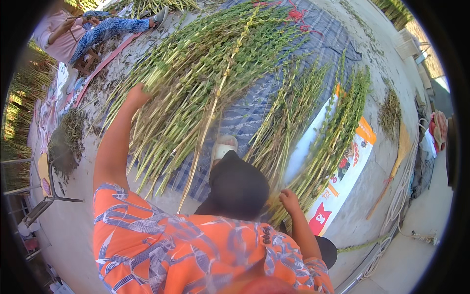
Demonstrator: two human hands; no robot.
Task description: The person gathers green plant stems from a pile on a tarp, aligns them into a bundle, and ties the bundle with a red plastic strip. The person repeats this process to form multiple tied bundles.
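Note:
A large heap of cut green sesame-like stalks (191,70), with pods along their tops, lies spread before me on a blue plaid cloth (242,110). At its left side my left hand (139,96) reaches in among the stalks; its fingers are hidden and the stalks around it are blurred. My right hand (290,201), fingers curled, is at the lower ends of a narrower stalk bundle (330,136) on the right. Whether it grips any stalk is unclear. That bundle lies across a white and orange printed sack (352,165). Another small bundle (290,106) lies between the two.
A person (66,40) in blue patterned trousers sits on a low stool at upper left. Dry plant debris (68,137) is piled at left, near a metal-framed chair (46,180). A straw broom (396,158) and a coiled rope (396,205) lie at right. Red ties (296,15) rest at the cloth's far end.

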